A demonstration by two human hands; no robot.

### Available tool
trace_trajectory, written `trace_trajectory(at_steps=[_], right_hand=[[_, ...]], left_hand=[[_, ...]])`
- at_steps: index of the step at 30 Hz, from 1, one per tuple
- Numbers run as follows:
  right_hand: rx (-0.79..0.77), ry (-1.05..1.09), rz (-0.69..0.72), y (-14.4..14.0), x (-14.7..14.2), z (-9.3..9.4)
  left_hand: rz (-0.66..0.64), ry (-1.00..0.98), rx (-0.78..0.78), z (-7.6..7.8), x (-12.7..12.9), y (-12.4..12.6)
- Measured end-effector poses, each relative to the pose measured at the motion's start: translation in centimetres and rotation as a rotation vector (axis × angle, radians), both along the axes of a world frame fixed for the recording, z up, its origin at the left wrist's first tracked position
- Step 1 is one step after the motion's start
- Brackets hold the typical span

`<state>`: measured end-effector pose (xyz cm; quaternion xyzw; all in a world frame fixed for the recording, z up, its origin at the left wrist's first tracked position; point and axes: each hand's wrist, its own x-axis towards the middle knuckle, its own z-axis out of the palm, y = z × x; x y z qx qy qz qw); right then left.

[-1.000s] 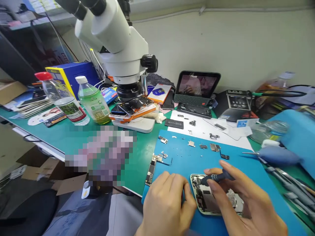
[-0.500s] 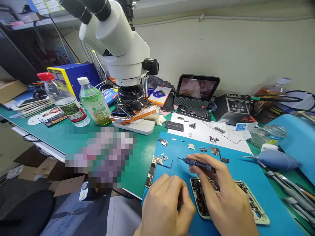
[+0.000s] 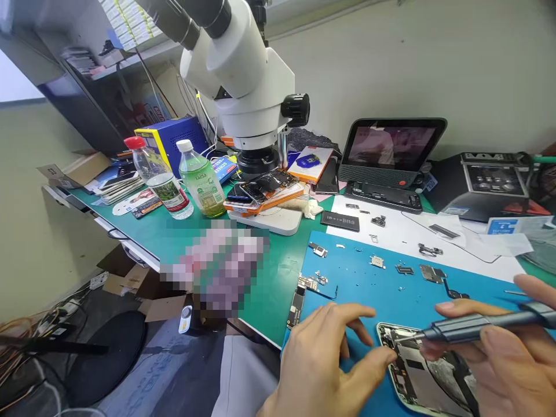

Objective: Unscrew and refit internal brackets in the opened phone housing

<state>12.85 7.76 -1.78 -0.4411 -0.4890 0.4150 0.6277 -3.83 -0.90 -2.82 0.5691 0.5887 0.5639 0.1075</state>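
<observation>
Screwdriver (image 3: 478, 327) in right hand (image 3: 499, 359) — over phone (image 3: 428, 376)

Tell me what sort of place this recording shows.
Likely a phone repair bench: a stereo microscope stands over the green table, and the right hand holds a screwdriver to an opened phone.

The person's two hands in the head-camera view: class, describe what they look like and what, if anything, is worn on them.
Both hands are bare: no gloves, rings, watch or wristband show. The left hand is seen from the back, with short, plain, unpainted nails. The right hand is cut off by the picture's right and lower edges, so only its fingers and part of its back show. No sleeve reaches either wrist within the picture.
</observation>
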Motion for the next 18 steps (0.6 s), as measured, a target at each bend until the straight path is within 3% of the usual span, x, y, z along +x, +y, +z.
trace_trajectory(at_steps=[5, 18], right_hand=[[-0.102, -0.012, 0.114, -0.6, -0.8, 0.9], [-0.2, -0.029, 0.16, -1.1, -1.0, 1.5]], left_hand=[[-0.147, -0.087, 0.064, 0.3, -0.7, 0.1], [-0.186, -0.14, 0.125, 0.6, -0.9, 0.0]])
